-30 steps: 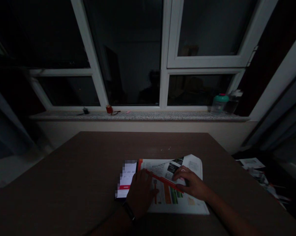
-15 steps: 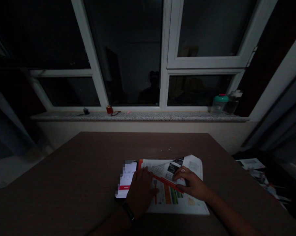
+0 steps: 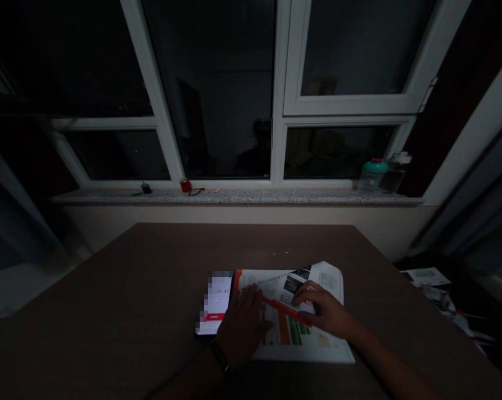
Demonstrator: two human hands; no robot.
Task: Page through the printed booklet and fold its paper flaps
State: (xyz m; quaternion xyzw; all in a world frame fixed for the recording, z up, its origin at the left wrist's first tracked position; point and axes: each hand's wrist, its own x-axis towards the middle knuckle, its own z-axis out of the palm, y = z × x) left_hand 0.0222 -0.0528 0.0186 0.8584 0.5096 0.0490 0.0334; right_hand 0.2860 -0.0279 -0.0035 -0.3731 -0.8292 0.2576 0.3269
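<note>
A printed magazine or booklet lies on the brown table, its upper page folded over diagonally, with a red band along the fold. My left hand rests on the left part of the paper, fingers spread and holding nothing; a dark band circles its wrist. On the right, my right hand touches the folded part, thumb and fingers curled at the red edge. A lit phone showing a timer lies just left of my left hand, partly covered by it.
Small white scraps lie on the table beyond the paper. The stone windowsill holds a small red item, a dark little bottle and a teal-lidded cup. Papers lie at the right, beyond the table edge.
My left hand has shifted slightly right along the fold, uncovering a bit more of the phone. My right hand stays almost in place.
</note>
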